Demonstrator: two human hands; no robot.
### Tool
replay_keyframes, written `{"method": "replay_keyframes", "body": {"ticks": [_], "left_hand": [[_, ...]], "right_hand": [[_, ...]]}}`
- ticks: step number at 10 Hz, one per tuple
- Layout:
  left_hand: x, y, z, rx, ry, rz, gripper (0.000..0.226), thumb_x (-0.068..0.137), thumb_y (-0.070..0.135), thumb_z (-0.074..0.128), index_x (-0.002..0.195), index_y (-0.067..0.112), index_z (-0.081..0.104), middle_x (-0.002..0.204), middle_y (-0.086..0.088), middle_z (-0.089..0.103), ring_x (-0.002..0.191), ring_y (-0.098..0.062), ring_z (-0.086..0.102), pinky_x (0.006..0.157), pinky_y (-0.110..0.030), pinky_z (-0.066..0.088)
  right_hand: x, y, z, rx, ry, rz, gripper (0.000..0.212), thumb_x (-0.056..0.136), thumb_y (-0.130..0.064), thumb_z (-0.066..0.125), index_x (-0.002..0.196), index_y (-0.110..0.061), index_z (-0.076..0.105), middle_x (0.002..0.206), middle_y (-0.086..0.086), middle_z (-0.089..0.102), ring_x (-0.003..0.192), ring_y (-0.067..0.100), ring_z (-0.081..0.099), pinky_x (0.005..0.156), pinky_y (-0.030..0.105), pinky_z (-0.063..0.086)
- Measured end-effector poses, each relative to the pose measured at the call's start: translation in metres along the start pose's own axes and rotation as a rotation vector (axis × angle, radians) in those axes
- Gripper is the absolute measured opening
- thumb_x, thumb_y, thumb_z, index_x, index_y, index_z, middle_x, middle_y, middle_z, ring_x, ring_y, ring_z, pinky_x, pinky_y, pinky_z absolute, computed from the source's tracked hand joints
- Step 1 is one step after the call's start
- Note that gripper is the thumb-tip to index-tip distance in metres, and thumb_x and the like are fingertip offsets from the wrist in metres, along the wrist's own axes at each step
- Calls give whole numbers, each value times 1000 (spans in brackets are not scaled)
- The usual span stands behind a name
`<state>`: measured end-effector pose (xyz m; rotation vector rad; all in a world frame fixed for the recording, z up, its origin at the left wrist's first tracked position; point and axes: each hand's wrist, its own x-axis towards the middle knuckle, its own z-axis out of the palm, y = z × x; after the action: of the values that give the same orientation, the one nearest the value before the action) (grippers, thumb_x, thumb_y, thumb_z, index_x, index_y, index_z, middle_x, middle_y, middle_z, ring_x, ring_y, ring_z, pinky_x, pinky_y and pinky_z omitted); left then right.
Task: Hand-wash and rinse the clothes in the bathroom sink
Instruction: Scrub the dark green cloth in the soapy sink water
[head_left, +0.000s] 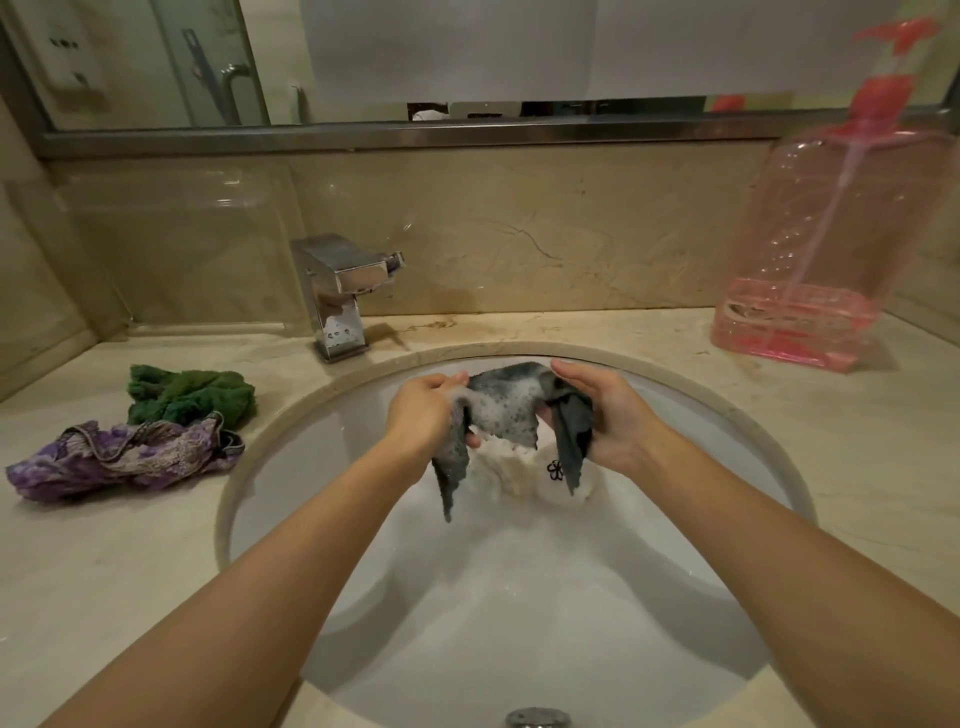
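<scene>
Two bare hands worked over one round white sink set into the marble worktop. Between them hung one grey cloth, flecked with suds, held clear above the basin near its twelve o'clock edge. The left hand had its grip closed on the cloth's left end, fingers curled round it, a strip dangling toward six o'clock. The right hand cupped the other end, thumb and fingers pinching the fabric, with another strip hanging down. Directly under the grey cloth lay one white garment with a small black flower mark, resting in the basin.

On the worktop at nine o'clock from the sink sat two more pieces: one green cloth and, touching it on the near side, one purple patterned cloth. One chrome tap stood at eleven o'clock. One pink pump bottle stood at two o'clock, liquid low in its base.
</scene>
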<state>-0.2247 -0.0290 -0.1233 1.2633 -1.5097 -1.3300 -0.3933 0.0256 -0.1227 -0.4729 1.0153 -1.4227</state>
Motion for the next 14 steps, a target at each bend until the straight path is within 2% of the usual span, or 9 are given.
{"method": "replay_keyframes", "body": {"ticks": [2,3,4,5,6,8,9,10,14], "left_hand": [[1,3,4,-131,141,-42,8,91,22,59,91,17,65,97,-5,64,104,-29,60,98,-42,47],[-5,3,6,-135,81,-31,9,75,8,63,76,16,62,86,-9,61,90,-30,59,75,-38,45],[-12,6,11,-123,15,-64,33,80,0,55,109,13,65,90,-15,62,78,-32,57,59,-28,34],[-15,9,16,-262,-42,-211,44,97,40,50,131,12,54,98,-13,69,91,-26,65,66,-31,42],[-13,6,21,-232,-60,-214,49,84,54,63,110,14,52,111,-14,66,100,-31,64,88,-45,50],[-27,13,20,-226,39,-105,15,96,17,57,88,4,58,77,-17,62,74,-25,62,59,-28,55],[-61,24,31,-937,-306,-219,44,94,23,62,54,5,58,48,-9,53,50,-5,56,49,-15,48],[-49,13,45,-732,-161,-325,41,101,31,41,71,12,62,61,-4,59,51,-12,58,49,-21,48],[-48,22,35,-653,-90,-350,40,103,25,36,70,12,53,49,-3,56,37,-12,56,39,-15,45]], "right_hand": [[4,14,7,-270,52,-141,15,96,-6,54,87,1,64,83,16,68,59,16,69,58,25,58],[4,22,12,-442,197,-309,21,96,-21,59,83,-4,61,67,14,60,45,18,57,48,30,49],[1,21,18,-578,347,-453,35,94,-43,58,79,-12,65,61,3,58,53,18,55,49,27,41],[-3,20,21,-504,392,-480,44,94,-49,54,72,-12,63,68,1,59,63,17,55,51,23,41],[-4,24,21,-500,397,-454,53,90,-57,54,71,-8,61,63,1,53,62,18,51,52,24,40],[-16,39,43,-764,424,-983,35,89,-41,61,65,-16,66,60,-8,62,61,9,59,62,27,52],[-28,60,68,-1033,382,-1178,33,82,-39,60,54,-22,55,48,-9,47,48,11,46,48,23,37],[-13,36,48,-1056,488,-827,31,84,-35,63,58,-19,59,53,-6,54,60,19,53,52,27,36],[-17,45,43,-959,297,-1052,28,73,-30,57,51,-13,60,45,-7,47,48,13,47,52,27,42]]}}
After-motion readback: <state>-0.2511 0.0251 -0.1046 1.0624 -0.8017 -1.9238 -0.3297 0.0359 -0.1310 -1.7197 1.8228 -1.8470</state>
